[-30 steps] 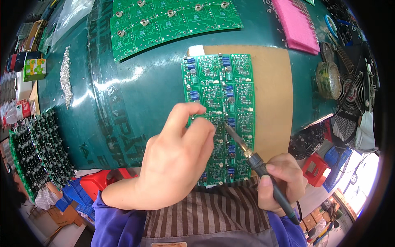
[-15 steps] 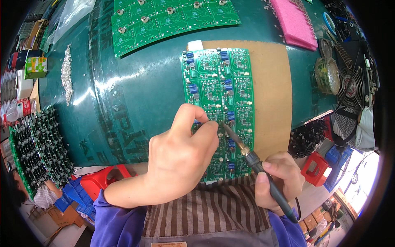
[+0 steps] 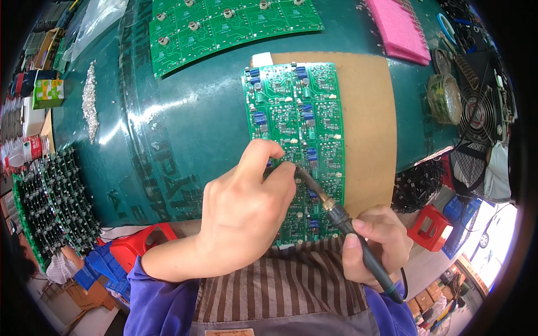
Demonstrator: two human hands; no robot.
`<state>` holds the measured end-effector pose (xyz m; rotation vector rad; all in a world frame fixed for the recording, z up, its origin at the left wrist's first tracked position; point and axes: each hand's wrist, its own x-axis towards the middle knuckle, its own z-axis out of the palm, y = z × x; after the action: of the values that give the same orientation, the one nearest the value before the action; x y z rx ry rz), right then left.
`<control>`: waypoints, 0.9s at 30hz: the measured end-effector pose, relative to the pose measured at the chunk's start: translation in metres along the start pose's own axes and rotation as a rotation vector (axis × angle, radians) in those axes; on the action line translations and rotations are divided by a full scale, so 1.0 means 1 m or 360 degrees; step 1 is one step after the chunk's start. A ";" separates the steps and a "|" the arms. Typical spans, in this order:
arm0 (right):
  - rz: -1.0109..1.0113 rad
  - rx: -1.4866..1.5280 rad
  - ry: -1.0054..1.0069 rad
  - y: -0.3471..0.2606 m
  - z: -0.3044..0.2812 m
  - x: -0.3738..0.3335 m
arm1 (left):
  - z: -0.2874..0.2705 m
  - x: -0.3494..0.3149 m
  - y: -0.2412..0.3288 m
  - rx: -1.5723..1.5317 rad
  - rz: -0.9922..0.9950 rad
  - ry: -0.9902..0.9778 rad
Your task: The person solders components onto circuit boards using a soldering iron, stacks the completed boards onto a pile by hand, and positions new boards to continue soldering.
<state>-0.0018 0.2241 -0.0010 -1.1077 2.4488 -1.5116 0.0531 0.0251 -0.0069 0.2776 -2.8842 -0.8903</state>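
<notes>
A green circuit board panel [image 3: 322, 120] full of small parts lies in front of me on a brown cardboard sheet [image 3: 370, 134]. My right hand [image 3: 378, 243] grips a soldering iron [image 3: 335, 215] by its dark handle, slanting up and left. Its tip is down at the middle of the panel, beside my left fingertips. Over the panel's left side, my left hand [image 3: 246, 207] is closed with thumb and index finger curled toward each other. Whatever they pinch, if anything, is hidden by the fingers.
Another green board panel [image 3: 224, 39] with round metal parts lies at the far side of the green mat [image 3: 168, 123]. A pink foam block [image 3: 398, 31] and a tape roll [image 3: 444, 98] are on the right. Stacked boards [image 3: 53, 201] stand at left, near a pile of clipped leads [image 3: 89, 103].
The soldering iron and my right hand have shifted slightly left, bringing the tip nearer my left fingertips. The whole bench view has drifted a little up and left.
</notes>
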 end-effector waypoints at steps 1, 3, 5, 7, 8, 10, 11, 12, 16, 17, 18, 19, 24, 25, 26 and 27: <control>0.0005 -0.0004 0.0013 0.000 0.000 -0.001 | -0.001 0.001 0.001 0.0008 -0.0013 -0.0022; 0.0017 -0.0023 0.0040 -0.001 -0.003 -0.005 | -0.002 0.002 0.003 0.0007 -0.0008 -0.0049; 0.0022 -0.0011 0.0170 -0.001 -0.010 -0.010 | -0.001 0.004 0.004 -0.0040 0.0012 -0.0032; 0.0000 -0.0037 0.0254 0.005 -0.022 -0.012 | -0.004 0.001 0.006 -0.0007 0.0008 -0.0019; 0.0045 -0.0157 0.0418 0.010 -0.028 -0.016 | -0.004 0.002 0.005 -0.0008 0.0021 -0.0008; 0.0203 -0.0304 0.0841 0.027 -0.041 -0.019 | -0.004 0.002 0.007 0.0007 -0.0014 0.0011; 0.0327 -0.0354 0.1114 0.037 -0.049 -0.016 | -0.004 0.002 0.009 -0.0007 -0.0019 0.0014; 0.0262 -0.0483 0.1274 0.051 -0.058 -0.009 | -0.005 0.002 0.011 0.0005 -0.0014 -0.0024; 0.0516 -0.0863 0.1142 0.102 -0.089 0.007 | -0.002 0.000 0.013 0.0026 0.0010 -0.0037; 0.0512 -0.0847 0.1139 0.102 -0.090 0.007 | -0.004 -0.002 0.014 0.0039 0.0001 -0.0031; 0.0413 -0.0780 0.1199 0.103 -0.093 0.004 | -0.005 -0.003 0.015 0.0036 0.0001 -0.0030; 0.0315 -0.0709 0.1256 0.102 -0.094 0.002 | -0.005 -0.004 0.016 0.0035 -0.0002 -0.0029; 0.0299 -0.0332 0.1011 0.036 -0.043 -0.025 | -0.016 -0.029 0.012 -0.0051 0.0085 0.0002; 0.0209 -0.0317 0.0859 0.034 -0.033 -0.033 | -0.010 -0.022 0.008 -0.0025 0.0036 -0.0036; 0.0089 -0.0229 0.0621 0.019 -0.028 -0.037 | -0.008 -0.022 0.008 0.0013 0.0113 0.0003; -0.0038 -0.0143 0.0386 0.006 -0.025 -0.037 | -0.006 -0.023 0.010 0.0050 0.0193 0.0046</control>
<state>0.0127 0.2667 -0.0048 -1.0254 2.6945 -1.6465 0.0754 0.0350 0.0023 0.1156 -2.8552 -0.8144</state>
